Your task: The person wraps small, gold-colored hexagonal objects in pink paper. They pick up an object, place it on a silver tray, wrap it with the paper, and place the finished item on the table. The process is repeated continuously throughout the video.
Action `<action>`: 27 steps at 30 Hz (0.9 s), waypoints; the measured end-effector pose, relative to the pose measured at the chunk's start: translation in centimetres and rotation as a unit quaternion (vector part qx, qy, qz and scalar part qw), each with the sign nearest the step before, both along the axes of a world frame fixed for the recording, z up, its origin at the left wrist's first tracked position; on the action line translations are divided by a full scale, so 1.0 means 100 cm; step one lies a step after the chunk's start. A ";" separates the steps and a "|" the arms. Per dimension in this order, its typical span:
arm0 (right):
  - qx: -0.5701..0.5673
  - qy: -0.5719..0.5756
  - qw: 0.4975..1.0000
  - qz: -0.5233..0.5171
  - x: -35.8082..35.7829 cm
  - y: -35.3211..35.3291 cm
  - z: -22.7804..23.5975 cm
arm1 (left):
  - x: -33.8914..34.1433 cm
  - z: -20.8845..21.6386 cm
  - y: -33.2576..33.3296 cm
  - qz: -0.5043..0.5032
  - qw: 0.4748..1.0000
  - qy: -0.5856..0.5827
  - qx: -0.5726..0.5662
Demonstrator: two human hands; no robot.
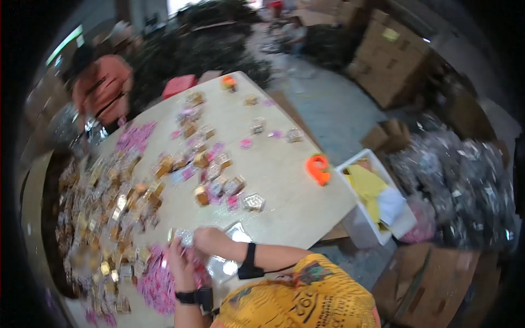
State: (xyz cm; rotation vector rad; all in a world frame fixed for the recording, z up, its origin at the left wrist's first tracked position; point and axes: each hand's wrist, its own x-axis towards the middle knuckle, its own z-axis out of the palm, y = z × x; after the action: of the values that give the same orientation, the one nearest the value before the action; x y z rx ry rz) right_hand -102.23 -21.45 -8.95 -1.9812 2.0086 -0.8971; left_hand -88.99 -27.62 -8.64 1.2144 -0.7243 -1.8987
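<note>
Both hands meet near the front edge of the table (284, 216). My left hand (179, 259) is closed on a small shiny clear-and-gold piece (185, 236). Right beside that piece, my right hand (209, 240) is closed, with its fingertips blurred and partly hidden. A heap of small pink packets (158, 281) lies by my left wrist. Under my right forearm is a shiny, flat clear-and-silver thing (238, 232). A large pile of small gold pieces in clear wrapping (117, 218) covers the left side.
More wrapped gold pieces (219, 186) lie mid-table. An orange tape dispenser (317, 169) sits near the right edge, another (228, 83) at the far corner. A white box (358, 221) with yellow material stands right, beside clear plastic bags (454, 180). A person in orange (104, 87) stands far left.
</note>
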 end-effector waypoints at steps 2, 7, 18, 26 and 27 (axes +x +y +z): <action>-0.013 -0.019 1.000 -0.007 -0.002 0.004 0.004 | -0.001 0.010 0.001 0.003 0.999 -0.017 0.028; 0.001 0.045 0.999 0.027 -0.007 0.009 0.006 | -0.007 0.002 -0.001 -0.007 0.998 -0.044 0.034; -0.092 0.089 0.989 0.067 -0.013 0.011 0.000 | -0.006 -0.007 -0.003 -0.011 0.997 -0.057 0.042; -0.060 0.076 0.992 0.075 -0.005 0.008 -0.014 | 0.006 -0.034 -0.009 -0.027 0.998 -0.027 0.056; -0.072 0.072 0.992 0.072 -0.005 0.008 -0.019 | 0.004 -0.029 -0.004 -0.017 0.998 -0.027 0.057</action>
State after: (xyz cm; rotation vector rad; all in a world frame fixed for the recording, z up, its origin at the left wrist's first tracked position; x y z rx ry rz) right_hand -102.74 -20.61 -10.81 -2.2973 1.8884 -0.9149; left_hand -88.61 -28.04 -11.53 1.3379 -0.6762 -1.9640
